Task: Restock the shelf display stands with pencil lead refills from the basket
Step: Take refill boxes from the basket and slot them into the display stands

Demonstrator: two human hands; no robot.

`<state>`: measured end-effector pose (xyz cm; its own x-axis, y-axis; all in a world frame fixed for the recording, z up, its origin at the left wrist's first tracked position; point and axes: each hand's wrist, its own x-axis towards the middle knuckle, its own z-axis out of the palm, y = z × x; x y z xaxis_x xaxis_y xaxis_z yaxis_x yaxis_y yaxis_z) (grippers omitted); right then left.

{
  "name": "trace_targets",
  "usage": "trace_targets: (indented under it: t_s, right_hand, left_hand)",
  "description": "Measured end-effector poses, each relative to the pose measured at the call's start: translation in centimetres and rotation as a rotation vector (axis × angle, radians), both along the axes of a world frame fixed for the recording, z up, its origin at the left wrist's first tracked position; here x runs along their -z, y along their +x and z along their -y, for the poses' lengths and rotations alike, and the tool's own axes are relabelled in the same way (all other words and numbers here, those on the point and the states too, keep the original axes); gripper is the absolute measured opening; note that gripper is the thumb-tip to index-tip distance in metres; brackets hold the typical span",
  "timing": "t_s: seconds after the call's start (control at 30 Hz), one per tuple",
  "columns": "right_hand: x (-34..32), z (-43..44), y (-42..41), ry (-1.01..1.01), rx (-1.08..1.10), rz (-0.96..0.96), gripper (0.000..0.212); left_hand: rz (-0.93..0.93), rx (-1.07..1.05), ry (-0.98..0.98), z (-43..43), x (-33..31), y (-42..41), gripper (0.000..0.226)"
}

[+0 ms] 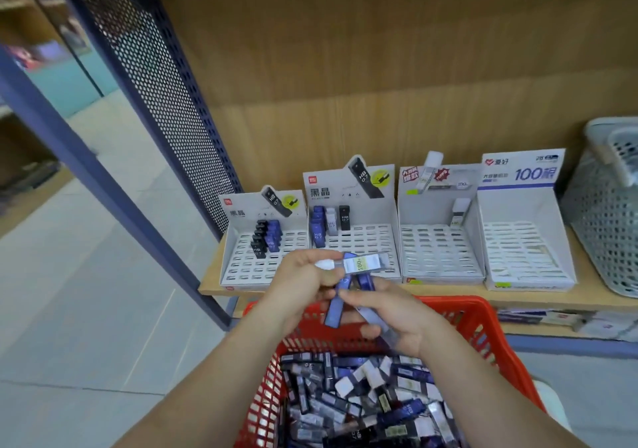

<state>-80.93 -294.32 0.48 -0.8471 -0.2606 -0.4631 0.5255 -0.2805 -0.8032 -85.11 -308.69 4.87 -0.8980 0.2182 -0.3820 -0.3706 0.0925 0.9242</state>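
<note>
Though stands near-bare, basket full of refills

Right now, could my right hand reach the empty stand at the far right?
Probably yes: nothing stands between the right hand and that stand, though it holds blue refills, so it is not free.

a stationery shop: wooden shelf lined with branded cardboard display stands for lead refills, red shopping basket full of stock, perforated metal shelving panel, tiled aisle floor.
</note>
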Motion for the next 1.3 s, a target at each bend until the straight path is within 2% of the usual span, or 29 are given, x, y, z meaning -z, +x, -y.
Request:
trace_targets:
  t_s: [0.1,0.23,0.3,0.37,0.43,0.6,0.8,0.9,0.97,1.07,1.17,1.3]
  right_hand:
    - [-0.1,-1.1,-0.7,-0.011,0.036,-0.042,0.008]
    - [0.8,-3.8,-1.7,-0.157,0.199,-0.011,0.017]
    - [1.2,-5.3,-2.2,-0.309,0.34,0.057,0.017]
    - [1.4,-6.6,-2.7,-0.376,0.408,0.041,0.012]
    - [1.7,-7.7,-3.3,-0.291,0.44,-0.044,0.005]
    - [2.8,-10.3,-4.6,-0.025,0.582,-0.172,0.017]
    - [4.2,-11.0,-5.5,-0.067,0.75,-0.114,0.014]
    - [5.2,-11.0,-5.5,-0.087,0.82,-0.034,0.013]
    - [5.8,-11.2,-5.4,-0.153,0.872,0.047,0.013]
    - [6.2,-11.6,-5.3,-0.332,0.965,0.135,0.002]
    - [6.2,-11.9,-5.1,-0.467,1.009,0.144,0.008]
    - [6.0,-12.0,-5.0,-0.522,1.015,0.14,0.011]
  left_hand:
    - [-0.079,0.002,-0.08,-0.5,-0.2,-1.0,0.015]
    - [-0.151,0.035,-0.142,-1.5,-0.5,-3.2,0.018]
    - [-0.176,0.098,-0.167,-2.4,-0.8,-4.3,0.014]
    - [-0.208,0.171,-0.229,-3.8,-1.1,-5.3,0.013]
    - [-0.233,0.207,-0.277,-5.4,-1.2,-6.3,0.015]
    - [-0.25,0.231,-0.301,-9.4,-0.6,-9.1,0.028]
    - [-0.347,0.17,-0.212,-14.6,1.1,-10.7,0.014]
    - [-0.443,0.2,-0.25,-16.7,2.3,-11.5,0.024]
    - [-0.566,0.2,-0.346,-17.7,2.9,-12.3,0.027]
    - [-0.724,0.169,-0.419,-19.2,3.7,-13.4,0.03]
    - [-0.821,0.204,-0.488,-20.4,5.4,-13.5,0.026]
    - [-0.92,0.23,-0.515,-21.1,7.3,-13.5,0.023]
